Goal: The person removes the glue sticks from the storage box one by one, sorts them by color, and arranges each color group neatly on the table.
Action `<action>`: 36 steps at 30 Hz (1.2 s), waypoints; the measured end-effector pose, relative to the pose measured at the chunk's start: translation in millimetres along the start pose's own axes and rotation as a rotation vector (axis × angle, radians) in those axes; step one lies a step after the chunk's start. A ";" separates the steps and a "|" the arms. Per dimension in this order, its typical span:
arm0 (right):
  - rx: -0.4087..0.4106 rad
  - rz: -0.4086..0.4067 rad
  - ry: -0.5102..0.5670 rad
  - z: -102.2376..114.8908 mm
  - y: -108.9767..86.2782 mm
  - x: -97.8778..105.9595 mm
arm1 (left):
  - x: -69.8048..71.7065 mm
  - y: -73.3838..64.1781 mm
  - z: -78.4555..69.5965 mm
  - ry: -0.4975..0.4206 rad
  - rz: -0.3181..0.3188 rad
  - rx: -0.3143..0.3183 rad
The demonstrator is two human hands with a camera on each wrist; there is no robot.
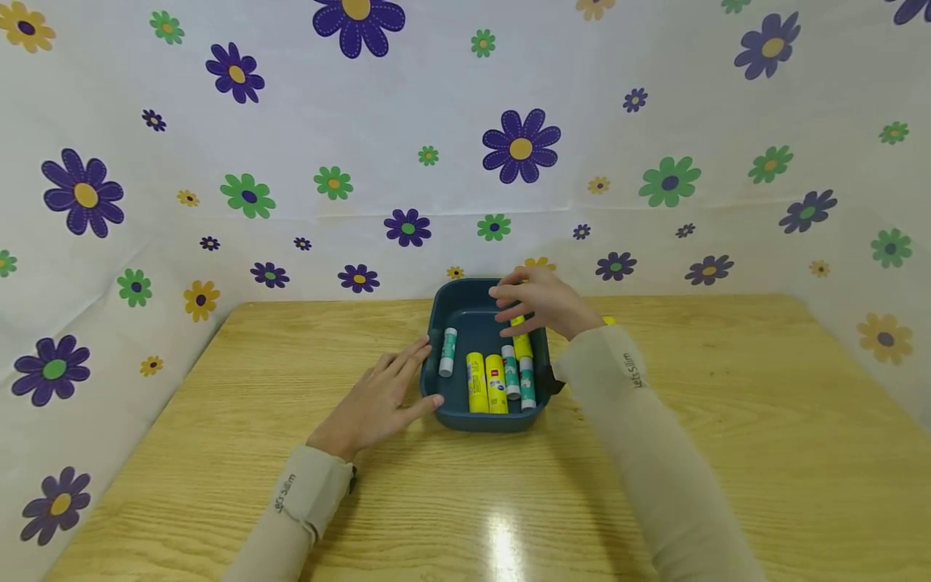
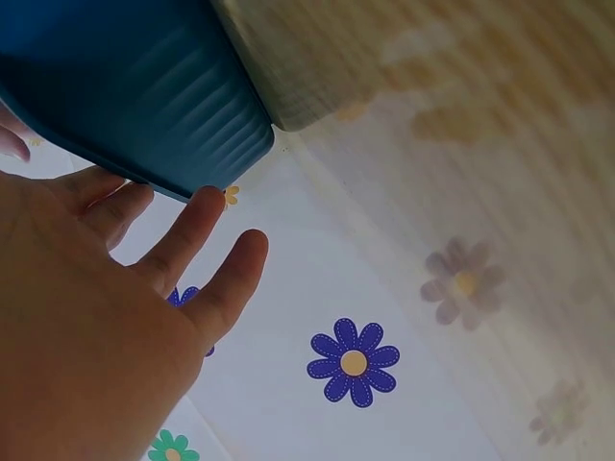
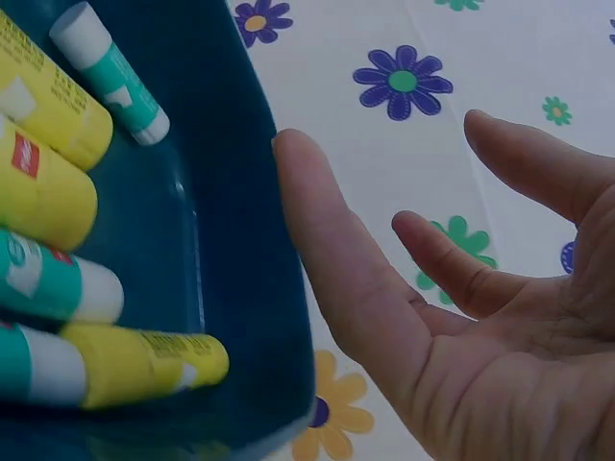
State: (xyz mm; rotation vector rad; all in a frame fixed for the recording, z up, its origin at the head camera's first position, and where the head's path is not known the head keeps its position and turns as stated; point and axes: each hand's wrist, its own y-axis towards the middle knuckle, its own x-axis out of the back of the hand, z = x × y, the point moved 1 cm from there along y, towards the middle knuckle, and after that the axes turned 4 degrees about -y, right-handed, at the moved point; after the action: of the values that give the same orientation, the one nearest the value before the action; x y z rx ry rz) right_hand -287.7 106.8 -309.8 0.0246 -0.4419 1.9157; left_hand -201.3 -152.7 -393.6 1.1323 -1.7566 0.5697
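While the left hand (image 1: 374, 404) rests straight-fingered against the blue tray (image 1: 473, 423), glue sticks (image 1: 497, 384) lie inside, nearside of the right hand (image 1: 541, 303), fingers loose, empty; best brace lightly, lower fingertips gently.

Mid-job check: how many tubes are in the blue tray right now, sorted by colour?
Yellow tubes: 3
Teal-and-white tubes: 3
Total in the tray: 6
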 end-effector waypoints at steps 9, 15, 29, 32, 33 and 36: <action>-0.073 0.047 0.073 -4.9 14.7 -24.8 | -0.2 -0.1 0.4 0.008 0.004 -0.005; -0.105 0.050 0.115 -10.9 23.8 -39.5 | -0.5 0.2 -0.1 0.002 0.001 -0.012; -0.143 0.070 0.148 -19.8 32.3 -57.4 | -1.2 0.5 1.1 0.005 0.010 -0.017; -0.151 0.079 0.139 -20.4 34.4 -61.3 | -0.5 0.1 0.9 0.007 0.014 -0.012; -0.154 0.081 0.141 -20.1 34.6 -62.4 | -0.2 0.1 0.8 0.007 0.014 -0.011; -0.161 0.089 0.141 -19.7 35.2 -65.1 | 0.1 0.5 0.8 0.011 0.012 -0.015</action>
State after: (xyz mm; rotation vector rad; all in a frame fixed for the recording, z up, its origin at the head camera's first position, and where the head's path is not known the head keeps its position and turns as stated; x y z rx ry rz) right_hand -290.7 43.7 -353.0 -0.2372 -0.5074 1.9485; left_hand -202.1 -153.1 -393.8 1.1066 -1.7571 0.5677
